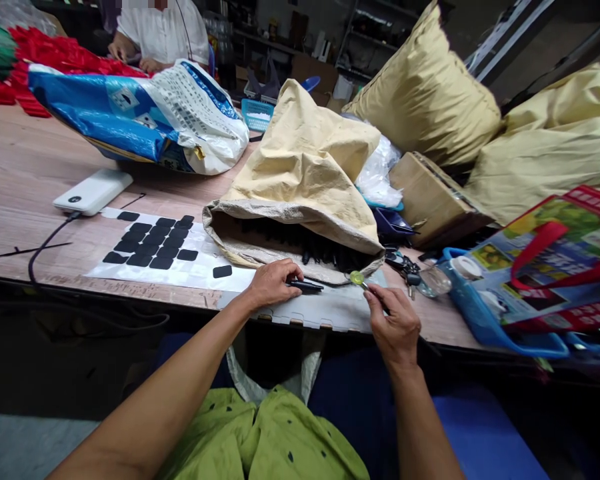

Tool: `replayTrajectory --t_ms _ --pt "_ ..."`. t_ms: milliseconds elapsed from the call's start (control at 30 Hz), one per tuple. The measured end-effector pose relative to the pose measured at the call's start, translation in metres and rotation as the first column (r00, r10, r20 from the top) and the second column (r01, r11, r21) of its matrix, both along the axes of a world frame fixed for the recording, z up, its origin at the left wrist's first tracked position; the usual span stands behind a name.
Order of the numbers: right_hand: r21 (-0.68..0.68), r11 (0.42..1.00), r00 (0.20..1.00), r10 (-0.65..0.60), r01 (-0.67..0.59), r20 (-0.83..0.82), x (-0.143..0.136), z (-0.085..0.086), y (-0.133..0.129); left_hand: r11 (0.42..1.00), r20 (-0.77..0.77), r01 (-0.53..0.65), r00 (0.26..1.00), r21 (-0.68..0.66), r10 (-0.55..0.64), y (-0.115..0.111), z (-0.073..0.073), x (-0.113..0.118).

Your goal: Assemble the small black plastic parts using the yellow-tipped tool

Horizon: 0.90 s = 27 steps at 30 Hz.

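My left hand (276, 283) is closed on a slim black pen-like piece (306, 286) at the table's front edge. In my right hand (394, 323) is a thin tool with a round yellow-green end (357, 277); the fingers wrap its handle and hide most of it. That round end is just right of the black piece, apart from it. Behind both hands lies a beige cloth sack (300, 173), its mouth facing me, with many dark slender pieces (325, 251) inside. Under the hands is a flat grey board (325, 316) with a notched front edge.
Left of the sack, black rounded patches (155, 241) lie on a white sheet. A white power bank (93, 192) with a cable sits farther left, below a blue-white bag (145, 120). At right are keys (405, 265) and a blue basket (473, 313). Across the table sits a person (165, 33).
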State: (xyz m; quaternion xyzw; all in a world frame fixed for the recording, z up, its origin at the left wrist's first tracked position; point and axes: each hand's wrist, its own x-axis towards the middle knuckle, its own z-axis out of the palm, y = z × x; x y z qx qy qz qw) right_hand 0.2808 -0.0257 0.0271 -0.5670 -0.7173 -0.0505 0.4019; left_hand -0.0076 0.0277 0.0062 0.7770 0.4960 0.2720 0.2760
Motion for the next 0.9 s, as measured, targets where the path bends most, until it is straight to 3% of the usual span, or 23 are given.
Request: replayTrajectory --t_ms 133,300,767,900 --pt "-0.074 0.996 0.997 0.052 -0.047 0.060 0.032 -0.017 0.018 1.000 0.002 -0.001 1.000 -0.013 0.001 0.001 0.000 -0.001" --pt "-0.132 0.983 0.986 0.139 -0.126 0.091 0.044 -0.031 0.028 1.000 -0.003 -0.004 1.000 -0.013 0.004 0.000 0.001 0.000" --pt "-0.170 0.984 0.986 0.078 -0.053 0.146 0.043 -0.035 0.026 1.000 -0.009 0.013 1.000 -0.008 -0.013 -0.001 0.005 -0.001" --pt "-0.169 0.984 0.988 0.072 -0.047 0.140 0.042 -0.035 0.026 0.995 0.069 0.090 0.993 0.034 -0.092 -0.031 0.014 -0.001"
